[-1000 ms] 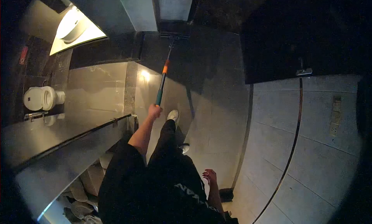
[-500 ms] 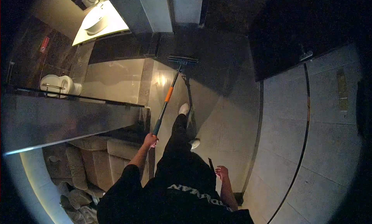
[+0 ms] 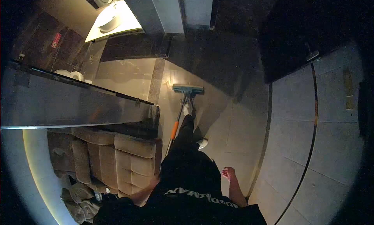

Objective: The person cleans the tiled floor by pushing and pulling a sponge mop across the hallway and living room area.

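Observation:
A mop (image 3: 188,89) with a wide, flat blue-green head rests on the tiled floor, just ahead of my forward white shoe (image 3: 187,108). Its pole, with an orange section (image 3: 174,130), runs back along my left side. My left hand (image 3: 155,181) is closed on the pole's near end, low beside my hip; my dark clothing and the dim light hide most of its fingers. Out to my right, my right hand (image 3: 229,173) hangs beside my thigh with loosely bent fingers, partly apart, and nothing visible in it.
A brown padded sofa (image 3: 134,158) stands close on my left, behind a dark glossy partition (image 3: 78,96). Ahead left are a lit washbasin (image 3: 110,23) and a partly hidden toilet (image 3: 74,74). A tiled wall (image 3: 292,127) and dark door (image 3: 304,34) line the right.
The mop head has come back across the floor toward my feet. My left hand has drawn back to my hip with the pole. My view has shifted slightly, showing more of the sofa.

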Demonstrator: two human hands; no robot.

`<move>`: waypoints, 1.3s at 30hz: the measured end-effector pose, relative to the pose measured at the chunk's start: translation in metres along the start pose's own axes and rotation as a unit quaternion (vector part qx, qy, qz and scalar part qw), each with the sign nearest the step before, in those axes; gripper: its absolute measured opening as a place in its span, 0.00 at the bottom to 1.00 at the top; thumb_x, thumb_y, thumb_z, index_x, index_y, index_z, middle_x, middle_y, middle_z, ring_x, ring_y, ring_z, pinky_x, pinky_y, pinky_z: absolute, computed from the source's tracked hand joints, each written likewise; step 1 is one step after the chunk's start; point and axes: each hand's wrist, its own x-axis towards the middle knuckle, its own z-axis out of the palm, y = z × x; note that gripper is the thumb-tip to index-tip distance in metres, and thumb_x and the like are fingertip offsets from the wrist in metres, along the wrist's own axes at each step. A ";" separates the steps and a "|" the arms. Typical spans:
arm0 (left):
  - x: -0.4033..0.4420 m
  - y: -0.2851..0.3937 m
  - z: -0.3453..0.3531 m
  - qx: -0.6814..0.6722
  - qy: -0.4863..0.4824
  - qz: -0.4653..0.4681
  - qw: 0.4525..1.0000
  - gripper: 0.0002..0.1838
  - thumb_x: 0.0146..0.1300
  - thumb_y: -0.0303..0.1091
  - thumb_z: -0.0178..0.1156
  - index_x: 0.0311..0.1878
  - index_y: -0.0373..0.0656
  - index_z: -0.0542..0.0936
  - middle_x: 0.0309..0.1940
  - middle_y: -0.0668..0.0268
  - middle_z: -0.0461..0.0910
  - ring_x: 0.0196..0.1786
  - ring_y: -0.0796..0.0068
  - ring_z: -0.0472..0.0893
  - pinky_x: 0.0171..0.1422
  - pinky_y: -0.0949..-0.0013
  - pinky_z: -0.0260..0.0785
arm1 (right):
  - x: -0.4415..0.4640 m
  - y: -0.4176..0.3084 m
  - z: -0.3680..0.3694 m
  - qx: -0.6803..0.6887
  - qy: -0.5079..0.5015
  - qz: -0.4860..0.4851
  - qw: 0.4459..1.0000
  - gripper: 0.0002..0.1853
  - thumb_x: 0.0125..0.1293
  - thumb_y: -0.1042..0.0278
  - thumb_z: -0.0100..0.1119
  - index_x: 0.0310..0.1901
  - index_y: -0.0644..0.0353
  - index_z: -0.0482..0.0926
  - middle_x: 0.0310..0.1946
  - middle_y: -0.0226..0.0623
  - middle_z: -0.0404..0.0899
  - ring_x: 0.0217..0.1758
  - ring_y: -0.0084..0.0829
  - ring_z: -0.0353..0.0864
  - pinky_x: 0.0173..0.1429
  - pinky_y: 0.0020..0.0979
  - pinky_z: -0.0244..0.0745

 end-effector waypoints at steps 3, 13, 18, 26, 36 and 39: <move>-0.009 0.015 -0.001 -0.071 -0.031 -0.108 0.991 0.11 0.55 0.34 0.45 0.21 0.42 0.70 0.14 0.66 0.69 0.15 0.74 0.69 0.17 0.67 0.59 | 0.010 -0.032 0.010 -0.010 0.016 -0.044 0.999 0.13 0.54 0.61 0.50 0.38 0.60 0.71 0.24 0.40 0.74 0.25 0.31 0.74 0.33 0.32 0.73; 0.132 0.103 -0.044 -0.126 -0.111 -0.193 0.967 0.10 0.55 0.33 0.45 0.19 0.44 0.68 0.13 0.68 0.66 0.13 0.75 0.65 0.16 0.68 0.56 | 0.069 -0.007 0.012 -0.064 -0.154 -0.204 0.965 0.16 0.51 0.61 0.52 0.41 0.56 0.75 0.36 0.41 0.76 0.37 0.33 0.77 0.39 0.29 0.71; 0.214 0.176 -0.071 -0.227 -0.146 -0.262 0.927 0.10 0.54 0.32 0.45 0.18 0.45 0.67 0.12 0.69 0.64 0.12 0.75 0.63 0.15 0.69 0.55 | 0.100 -0.001 0.015 -0.460 0.039 -0.370 0.806 0.12 0.49 0.60 0.57 0.33 0.57 0.77 0.26 0.37 0.76 0.29 0.32 0.76 0.34 0.31 0.70; 0.382 0.179 -0.047 -0.431 -0.439 -0.087 0.783 0.08 0.55 0.30 0.46 0.20 0.45 0.66 0.15 0.69 0.63 0.18 0.76 0.65 0.20 0.76 0.57 | 0.053 -0.095 0.025 0.003 -0.086 -0.194 0.977 0.13 0.54 0.64 0.53 0.40 0.60 0.72 0.29 0.39 0.77 0.28 0.33 0.77 0.33 0.30 0.74; 0.387 0.299 0.079 -0.565 -0.216 -0.204 0.770 0.09 0.51 0.29 0.50 0.19 0.46 0.64 0.10 0.71 0.60 0.11 0.77 0.60 0.15 0.74 0.56 | 0.063 -0.069 -0.003 0.147 -0.131 -0.114 0.974 0.13 0.56 0.62 0.50 0.37 0.63 0.72 0.24 0.42 0.74 0.22 0.32 0.74 0.25 0.30 0.71; 0.374 0.259 0.066 -0.473 -0.225 -0.170 0.835 0.09 0.51 0.33 0.52 0.20 0.45 0.64 0.09 0.69 0.60 0.12 0.75 0.62 0.17 0.73 0.55 | -0.005 -0.023 -0.002 -0.011 0.048 -0.055 0.997 0.12 0.52 0.64 0.53 0.36 0.62 0.73 0.25 0.39 0.74 0.26 0.31 0.75 0.29 0.31 0.71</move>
